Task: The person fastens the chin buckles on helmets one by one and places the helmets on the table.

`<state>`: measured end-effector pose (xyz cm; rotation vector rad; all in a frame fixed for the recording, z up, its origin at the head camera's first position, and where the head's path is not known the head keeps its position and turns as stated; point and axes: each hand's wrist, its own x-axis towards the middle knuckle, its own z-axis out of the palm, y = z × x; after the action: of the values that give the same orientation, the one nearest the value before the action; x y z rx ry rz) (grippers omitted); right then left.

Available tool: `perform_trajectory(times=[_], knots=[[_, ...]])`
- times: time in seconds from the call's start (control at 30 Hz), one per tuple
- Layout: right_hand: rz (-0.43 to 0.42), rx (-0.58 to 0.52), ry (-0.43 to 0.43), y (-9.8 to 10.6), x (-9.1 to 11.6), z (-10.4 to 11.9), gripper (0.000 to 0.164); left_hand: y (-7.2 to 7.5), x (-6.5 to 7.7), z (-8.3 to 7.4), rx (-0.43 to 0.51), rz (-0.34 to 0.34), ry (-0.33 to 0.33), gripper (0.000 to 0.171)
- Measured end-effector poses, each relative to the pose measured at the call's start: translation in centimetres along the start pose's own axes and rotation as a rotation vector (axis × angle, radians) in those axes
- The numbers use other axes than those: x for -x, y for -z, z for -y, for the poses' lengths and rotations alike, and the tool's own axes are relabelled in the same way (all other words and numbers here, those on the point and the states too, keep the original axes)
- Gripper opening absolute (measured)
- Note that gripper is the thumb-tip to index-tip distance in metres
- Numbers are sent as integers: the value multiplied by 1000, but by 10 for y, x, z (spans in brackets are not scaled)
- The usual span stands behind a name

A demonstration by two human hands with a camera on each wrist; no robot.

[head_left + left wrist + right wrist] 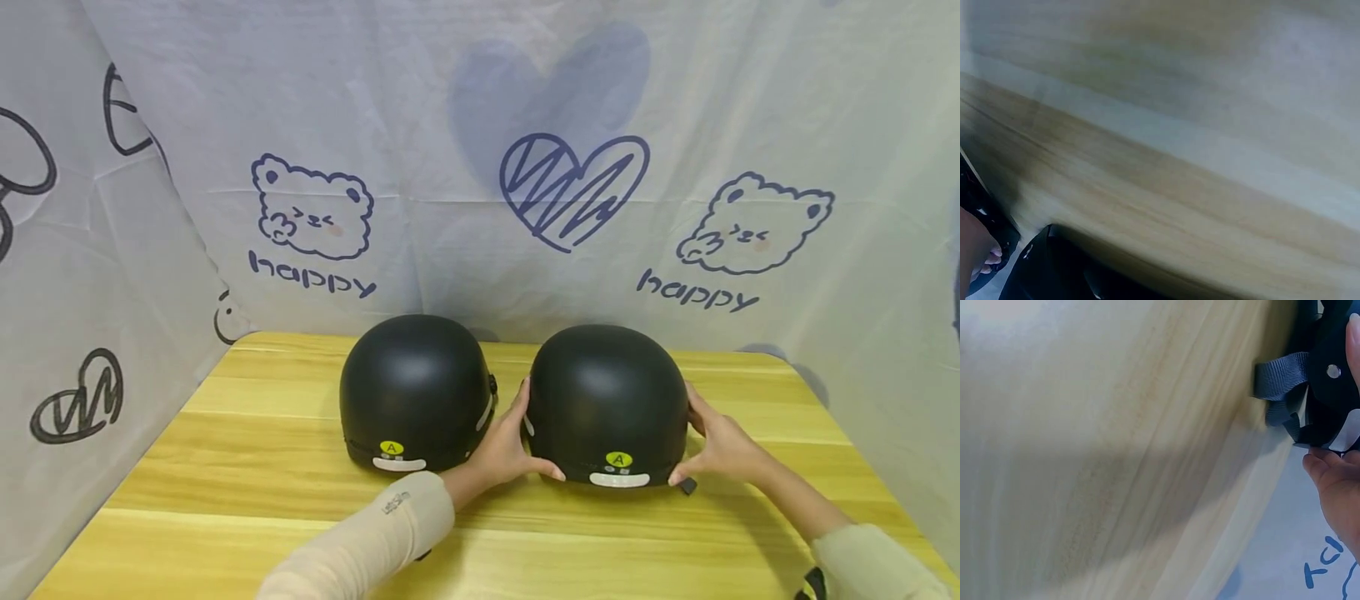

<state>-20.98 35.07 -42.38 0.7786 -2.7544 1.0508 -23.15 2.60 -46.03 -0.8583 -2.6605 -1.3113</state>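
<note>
Two matte black helmets stand side by side on the wooden table in the head view. My left hand [504, 450] and right hand [726, 446] hold the right-hand helmet [607, 392] from either side, thumbs at its lower rim. A yellow round sticker [619, 459] and a pale strip [619, 480] mark its near side. The other helmet [412, 383] is left of my left hand, with similar markings. In the right wrist view, a dark webbing strap [1282, 375] hangs by the held helmet [1329, 394], with fingers [1319, 465] at its edge.
The light wooden table [247, 467] reaches back to a white cloth [420, 108] printed with hearts and bears. More cloth hangs along the left and right sides. Both helmets stand toward the table's far edge.
</note>
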Motion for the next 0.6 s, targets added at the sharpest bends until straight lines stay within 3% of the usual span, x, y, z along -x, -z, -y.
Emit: perform_trajectory(times=[0.17, 0.33, 0.6], knots=[[-14, -23, 5, -3, -1, -7, 136, 0, -3, -1, -2, 10, 2, 135], [-17, 23, -29, -5, -1, -11, 138, 0, -4, -1, -23, 15, -1, 134], [2, 29, -104, -8, 1, -11, 139, 1, -8, -3, -26, 62, 58, 135]])
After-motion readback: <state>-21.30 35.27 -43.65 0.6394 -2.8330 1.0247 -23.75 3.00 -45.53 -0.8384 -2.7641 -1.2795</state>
